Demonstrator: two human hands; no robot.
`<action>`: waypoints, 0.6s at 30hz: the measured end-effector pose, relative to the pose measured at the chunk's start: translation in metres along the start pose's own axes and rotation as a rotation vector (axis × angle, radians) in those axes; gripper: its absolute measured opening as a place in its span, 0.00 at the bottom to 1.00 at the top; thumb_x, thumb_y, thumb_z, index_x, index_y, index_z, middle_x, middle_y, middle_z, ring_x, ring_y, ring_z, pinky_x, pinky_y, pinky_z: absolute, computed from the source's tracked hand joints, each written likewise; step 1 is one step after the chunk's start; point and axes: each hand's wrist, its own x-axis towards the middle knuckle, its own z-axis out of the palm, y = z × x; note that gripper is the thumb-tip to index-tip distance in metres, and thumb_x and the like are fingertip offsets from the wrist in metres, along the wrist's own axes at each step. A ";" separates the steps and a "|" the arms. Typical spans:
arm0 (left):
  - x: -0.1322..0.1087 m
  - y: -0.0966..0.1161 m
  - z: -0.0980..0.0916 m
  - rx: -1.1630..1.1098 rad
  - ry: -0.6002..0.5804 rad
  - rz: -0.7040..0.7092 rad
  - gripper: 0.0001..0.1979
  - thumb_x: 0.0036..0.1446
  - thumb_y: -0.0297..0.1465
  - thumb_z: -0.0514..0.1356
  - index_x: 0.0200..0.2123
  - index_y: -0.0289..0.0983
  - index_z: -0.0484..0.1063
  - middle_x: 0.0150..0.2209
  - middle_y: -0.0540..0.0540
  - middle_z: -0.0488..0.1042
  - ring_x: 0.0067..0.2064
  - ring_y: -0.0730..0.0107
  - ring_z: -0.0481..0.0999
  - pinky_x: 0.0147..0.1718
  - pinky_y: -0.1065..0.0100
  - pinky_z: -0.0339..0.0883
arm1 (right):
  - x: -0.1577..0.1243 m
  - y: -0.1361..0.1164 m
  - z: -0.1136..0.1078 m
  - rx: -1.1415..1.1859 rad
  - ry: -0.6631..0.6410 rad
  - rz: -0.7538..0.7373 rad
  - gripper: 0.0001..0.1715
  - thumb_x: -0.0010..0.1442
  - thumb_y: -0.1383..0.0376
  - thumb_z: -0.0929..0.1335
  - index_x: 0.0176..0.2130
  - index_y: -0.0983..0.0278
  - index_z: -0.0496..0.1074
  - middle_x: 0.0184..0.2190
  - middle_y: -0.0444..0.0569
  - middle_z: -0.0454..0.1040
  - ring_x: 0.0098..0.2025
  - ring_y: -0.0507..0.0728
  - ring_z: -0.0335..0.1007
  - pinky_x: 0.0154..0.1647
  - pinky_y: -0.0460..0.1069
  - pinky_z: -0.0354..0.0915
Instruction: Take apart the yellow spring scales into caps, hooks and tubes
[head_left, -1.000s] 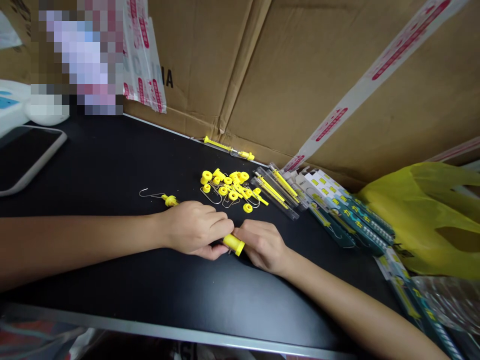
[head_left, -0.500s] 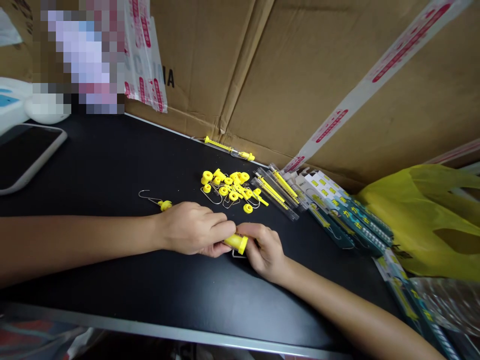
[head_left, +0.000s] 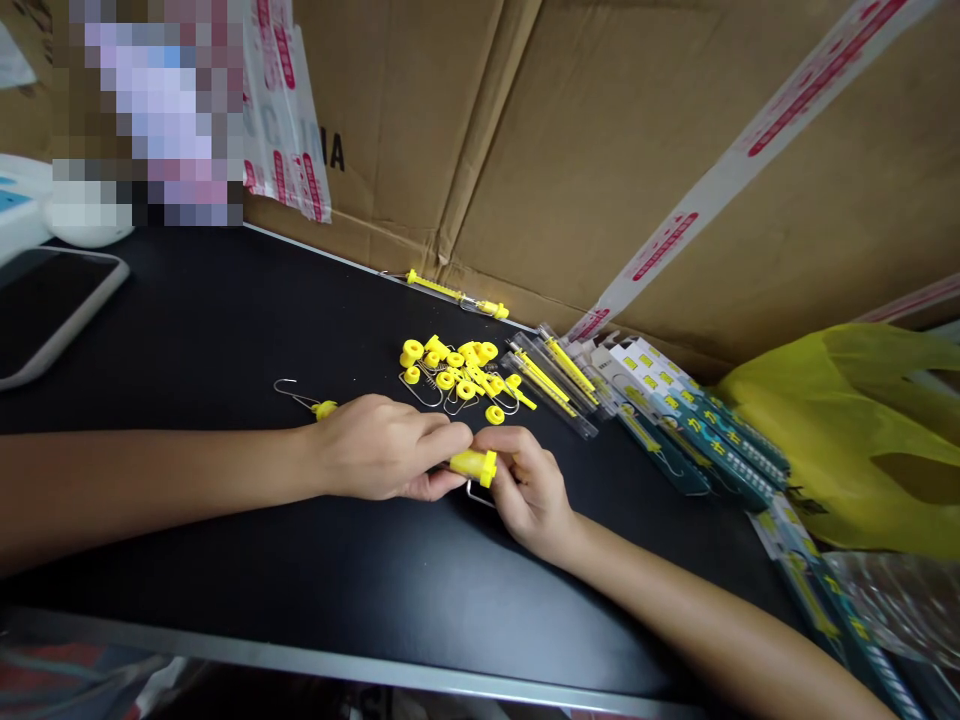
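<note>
My left hand [head_left: 386, 450] is closed round a spring scale. The scale's yellow end cap [head_left: 474, 467] sticks out toward the right, and a yellow end with a thin metal hook [head_left: 294, 393] shows beyond the wrist on the other side. At the capped end, my right hand [head_left: 532, 490] has its thumb and fingers pinched on a bent wire hook [head_left: 478, 493]. Part of that wire is hidden behind the fingers, so I cannot tell whether it is joined to the cap. Just beyond both hands lies a pile of loose yellow caps, springs and wire hooks [head_left: 457, 372].
Clear tubes with yellow scales inside [head_left: 553, 375] lie right of the pile, beside boxed spring scales [head_left: 690, 420]. An assembled spring scale [head_left: 442, 290] rests along the back edge. A yellow bag [head_left: 862, 440] is at right, a phone [head_left: 56, 310] at left. Cardboard [head_left: 600, 150] stands behind.
The yellow cap has turned slightly to lie more level, and the bent wire beneath it has come a little higher. Both hands keep their grip in almost the same place.
</note>
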 end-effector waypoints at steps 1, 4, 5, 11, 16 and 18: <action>0.000 0.000 0.000 0.004 0.004 0.003 0.10 0.63 0.35 0.45 0.35 0.37 0.62 0.26 0.54 0.72 0.23 0.76 0.71 0.21 0.72 0.56 | 0.000 0.001 0.000 -0.009 -0.002 -0.015 0.10 0.64 0.70 0.59 0.45 0.62 0.63 0.31 0.45 0.71 0.23 0.48 0.64 0.23 0.43 0.62; 0.002 -0.001 -0.001 0.032 0.015 0.027 0.10 0.63 0.35 0.46 0.35 0.37 0.62 0.27 0.53 0.71 0.24 0.75 0.71 0.21 0.71 0.56 | 0.001 0.004 -0.001 -0.038 0.001 -0.040 0.10 0.64 0.71 0.59 0.45 0.61 0.63 0.28 0.43 0.70 0.21 0.47 0.62 0.22 0.42 0.61; 0.002 -0.001 -0.001 0.049 0.011 0.033 0.09 0.63 0.34 0.46 0.35 0.37 0.62 0.27 0.53 0.71 0.25 0.75 0.71 0.22 0.71 0.57 | 0.001 0.005 -0.001 -0.046 0.004 -0.042 0.11 0.63 0.71 0.59 0.45 0.61 0.63 0.29 0.43 0.70 0.21 0.47 0.62 0.22 0.42 0.61; 0.003 0.003 -0.001 0.065 -0.022 -0.016 0.07 0.59 0.31 0.47 0.33 0.36 0.61 0.27 0.50 0.71 0.26 0.71 0.72 0.24 0.69 0.60 | 0.001 0.005 -0.001 -0.102 0.011 -0.060 0.13 0.62 0.73 0.59 0.46 0.61 0.64 0.24 0.41 0.68 0.19 0.47 0.60 0.20 0.42 0.59; 0.001 0.003 0.002 0.085 -0.026 -0.013 0.09 0.63 0.33 0.46 0.34 0.36 0.60 0.26 0.52 0.71 0.24 0.72 0.73 0.22 0.70 0.58 | 0.001 0.004 0.001 -0.062 0.010 -0.004 0.13 0.63 0.72 0.59 0.46 0.61 0.65 0.25 0.41 0.68 0.20 0.47 0.60 0.21 0.42 0.59; 0.001 0.002 0.003 0.108 -0.027 -0.002 0.09 0.64 0.34 0.45 0.35 0.37 0.60 0.27 0.52 0.71 0.24 0.72 0.73 0.22 0.71 0.58 | 0.001 0.003 0.003 0.012 0.021 0.073 0.11 0.64 0.70 0.59 0.45 0.61 0.65 0.26 0.42 0.68 0.22 0.48 0.61 0.23 0.43 0.60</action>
